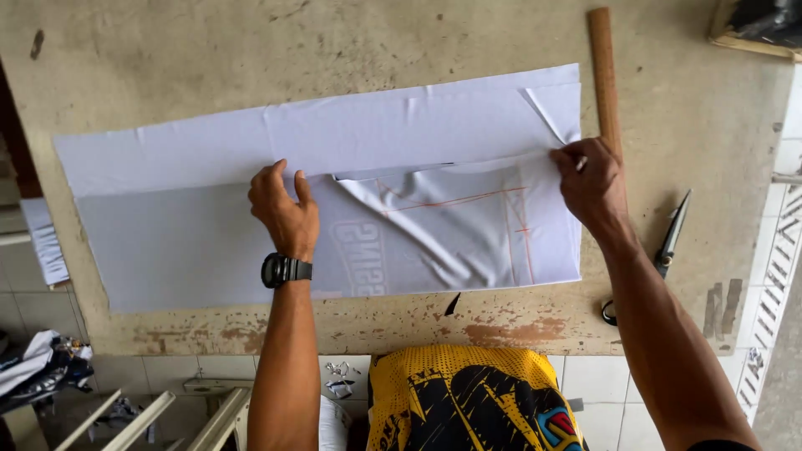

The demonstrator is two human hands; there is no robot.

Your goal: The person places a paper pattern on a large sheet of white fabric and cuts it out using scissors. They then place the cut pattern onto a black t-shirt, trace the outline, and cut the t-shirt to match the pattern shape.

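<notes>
A long piece of pale white-lilac fabric [184, 242] lies spread across a worn table [209, 50]. Red chalk lines are drawn on its right part. My left hand [282, 209], with a black wristwatch, pinches an upper layer of the fabric near the middle. My right hand [590, 179] grips the fabric's right edge and seems to hold a small white piece of chalk between the fingers. Between my hands the top layer is lifted and wrinkled, with a cut edge showing.
A wooden ruler [604, 75] lies upright beside the fabric's right end. Black-handled scissors [666, 250] rest on the table right of my right arm. Cloth scraps [38, 367] lie on the tiled floor at lower left. My yellow-and-black shirt [464, 401] shows below.
</notes>
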